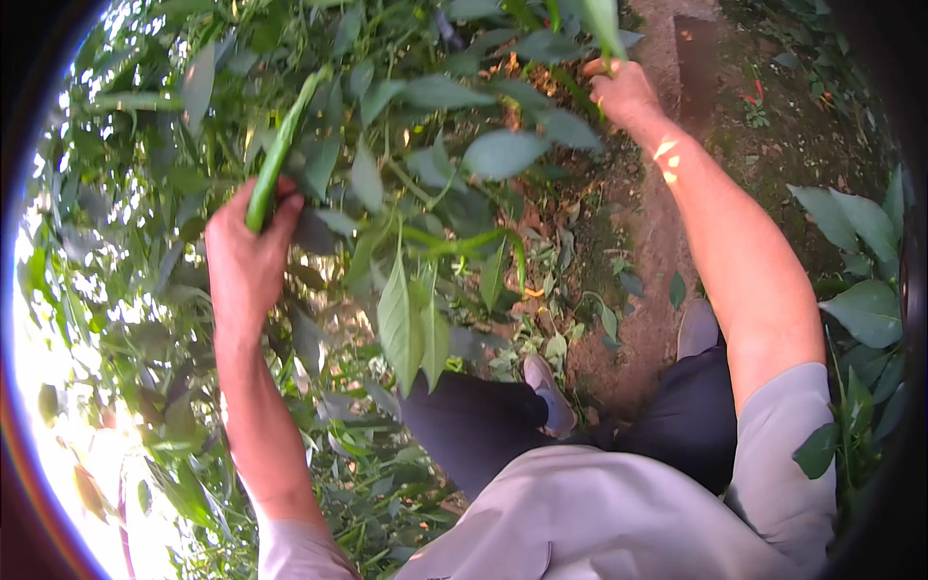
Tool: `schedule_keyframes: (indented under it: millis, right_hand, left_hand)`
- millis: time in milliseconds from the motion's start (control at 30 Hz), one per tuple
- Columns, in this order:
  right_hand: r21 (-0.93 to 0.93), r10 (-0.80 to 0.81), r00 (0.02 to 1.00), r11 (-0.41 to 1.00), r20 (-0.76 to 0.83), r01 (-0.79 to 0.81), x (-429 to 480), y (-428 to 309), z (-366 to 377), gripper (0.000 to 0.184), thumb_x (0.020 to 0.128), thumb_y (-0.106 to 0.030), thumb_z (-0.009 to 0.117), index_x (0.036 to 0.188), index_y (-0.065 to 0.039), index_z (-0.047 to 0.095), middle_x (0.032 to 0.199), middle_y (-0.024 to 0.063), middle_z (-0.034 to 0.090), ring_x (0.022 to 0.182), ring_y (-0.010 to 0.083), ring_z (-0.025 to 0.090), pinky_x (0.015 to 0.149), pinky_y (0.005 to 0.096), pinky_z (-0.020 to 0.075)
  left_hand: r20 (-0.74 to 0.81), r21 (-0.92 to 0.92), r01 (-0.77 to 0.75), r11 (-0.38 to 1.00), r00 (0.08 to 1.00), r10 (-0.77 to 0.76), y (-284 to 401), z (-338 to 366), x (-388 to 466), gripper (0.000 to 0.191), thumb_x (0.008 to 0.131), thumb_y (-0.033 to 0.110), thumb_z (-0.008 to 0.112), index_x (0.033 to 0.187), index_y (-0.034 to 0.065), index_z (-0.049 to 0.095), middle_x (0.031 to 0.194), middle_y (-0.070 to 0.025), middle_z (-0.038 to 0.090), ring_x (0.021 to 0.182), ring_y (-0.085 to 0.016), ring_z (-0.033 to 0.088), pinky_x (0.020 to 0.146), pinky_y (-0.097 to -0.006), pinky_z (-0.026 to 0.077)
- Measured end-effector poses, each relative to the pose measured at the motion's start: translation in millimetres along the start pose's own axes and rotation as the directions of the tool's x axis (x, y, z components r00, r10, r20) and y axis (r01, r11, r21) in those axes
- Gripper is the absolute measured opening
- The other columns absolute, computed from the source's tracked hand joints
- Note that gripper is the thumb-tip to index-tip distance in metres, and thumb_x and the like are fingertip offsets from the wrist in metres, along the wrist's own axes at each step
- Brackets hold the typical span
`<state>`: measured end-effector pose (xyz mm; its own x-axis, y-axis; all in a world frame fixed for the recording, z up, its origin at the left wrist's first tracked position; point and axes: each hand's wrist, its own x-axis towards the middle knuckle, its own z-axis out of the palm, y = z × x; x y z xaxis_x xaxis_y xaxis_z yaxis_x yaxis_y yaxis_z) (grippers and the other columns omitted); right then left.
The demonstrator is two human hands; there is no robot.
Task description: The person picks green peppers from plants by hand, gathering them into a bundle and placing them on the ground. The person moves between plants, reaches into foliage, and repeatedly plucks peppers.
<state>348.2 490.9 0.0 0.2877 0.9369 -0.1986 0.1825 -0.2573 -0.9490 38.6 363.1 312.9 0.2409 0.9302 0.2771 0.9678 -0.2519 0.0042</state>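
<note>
A long green chili pepper (284, 148) stands up out of my left hand (250, 254), its lower end between my thumb and fingers. Dense pepper-plant leaves surround that hand. Further off and to the right, my right hand (629, 98) reaches in at the edge of the foliage with its fingers bent. A green leaf (603, 27) hangs over its fingertips, and a slender green pepper (576, 88) is just to their left. What those fingers hold, if anything, is hard to make out. More curved green peppers (464, 245) hang among the leaves between my arms.
A strip of bare soil (656, 232) runs along the right, with my shoes (697, 330) on the ground below. Red peppers (757, 90) lie on the ground beyond it. Leaves of another plant (866, 312) border my right arm. Bright light comes through the foliage at left.
</note>
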Motion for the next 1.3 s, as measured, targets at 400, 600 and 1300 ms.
schedule_keyframes:
  millis: [400,600,1300]
  right_hand:
    - [-0.841,0.464,0.743,0.484,0.482,0.243,-245.8,228.1,101.9,0.023,0.090,-0.016,0.065,0.106,-0.007,0.080,0.119,0.0184,0.075,0.113,0.0365,0.072,0.094,0.0456,0.0589]
    - [-0.539,0.162,0.627,0.695,0.762,0.476,-259.1,168.8,187.2,0.032,0.089,-0.019,0.068,0.120,-0.016,0.078,0.110,0.0146,0.077,0.105,0.0353,0.074,0.088,0.0452,0.0604]
    - [-0.063,0.242,0.962,0.970,0.126,-0.235,-71.1,68.8,48.9,0.036,0.093,-0.032,0.069,0.112,-0.003,0.076,0.113,0.0208,0.076,0.107,0.0379,0.073,0.094,0.0451,0.0557]
  left_hand:
    - [0.070,-0.017,-0.017,1.000,0.997,0.018,-28.7,2.6,17.8,0.028,0.098,0.020,0.074,0.116,-0.0005,0.072,0.079,-0.0014,0.067,0.065,-0.007,0.056,0.060,-0.0263,0.049]
    - [0.019,-0.002,-0.088,0.996,0.996,0.088,-26.3,0.6,14.4,0.025,0.092,0.021,0.074,0.107,0.0011,0.074,0.076,-0.0154,0.070,0.069,-0.023,0.067,0.069,-0.0377,0.053]
    - [0.066,-0.095,0.091,0.991,0.994,-0.085,-31.2,-4.0,6.1,0.019,0.093,0.011,0.072,0.107,-0.0015,0.072,0.073,-0.0073,0.064,0.067,-0.013,0.057,0.065,-0.0320,0.048]
